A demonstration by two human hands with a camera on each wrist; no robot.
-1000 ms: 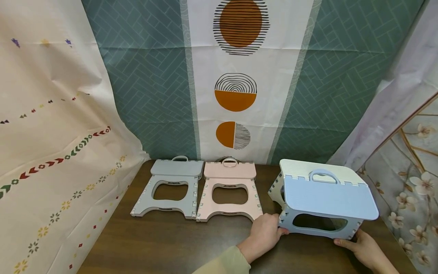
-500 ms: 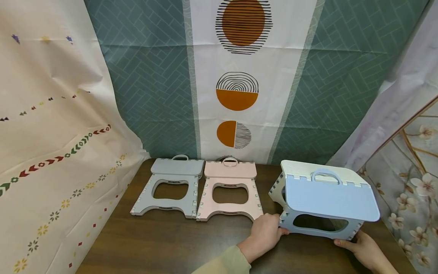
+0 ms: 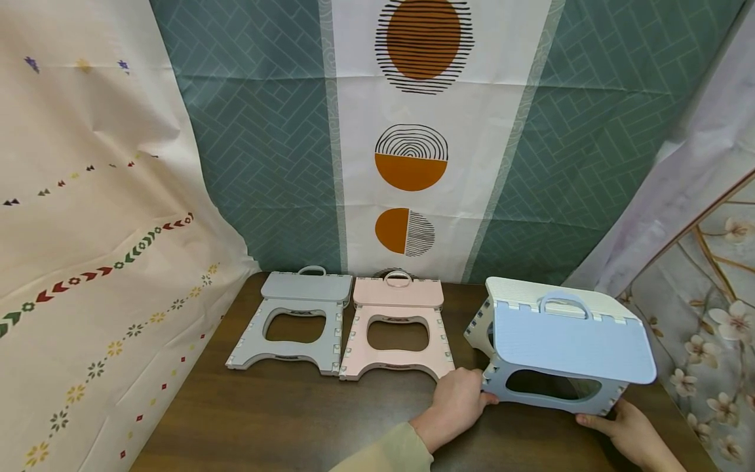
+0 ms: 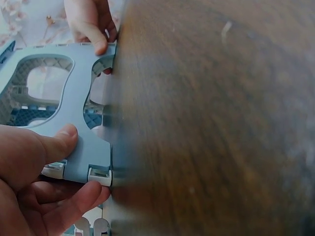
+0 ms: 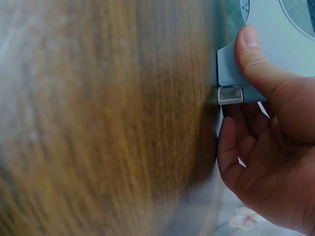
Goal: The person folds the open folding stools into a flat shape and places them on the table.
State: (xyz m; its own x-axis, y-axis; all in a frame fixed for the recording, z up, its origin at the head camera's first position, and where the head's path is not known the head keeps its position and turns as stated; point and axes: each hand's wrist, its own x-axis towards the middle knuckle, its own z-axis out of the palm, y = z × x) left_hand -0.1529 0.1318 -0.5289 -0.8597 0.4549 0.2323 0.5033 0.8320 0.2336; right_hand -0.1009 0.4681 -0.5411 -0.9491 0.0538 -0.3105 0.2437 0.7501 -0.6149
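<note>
An unfolded folding step stool (image 3: 572, 344), with a light blue half in front and a creamy white half behind, stands on the right side of the table. My left hand (image 3: 457, 401) grips the lower left corner of its blue front panel. In the left wrist view, the left thumb (image 4: 66, 140) lies on the panel's face, with fingers around the hinged side edge. At the opposite lower corner, my right hand (image 3: 631, 429) pinches the panel. Its thumb (image 5: 251, 46) presses the front in the right wrist view, and other fingers are partly hidden behind the edge.
A grey folding stool (image 3: 303, 287) and a pink folding stool (image 3: 398, 294) lie folded side by side, left of the blue one. The brown wooden table (image 3: 265, 419) backs onto a patterned curtain (image 3: 407, 105). Floral fabric (image 3: 696, 367) hangs at the right edge.
The head view shifts very slightly. Both hands keep their hold on the blue and white stool, and nothing on the table visibly moves.
</note>
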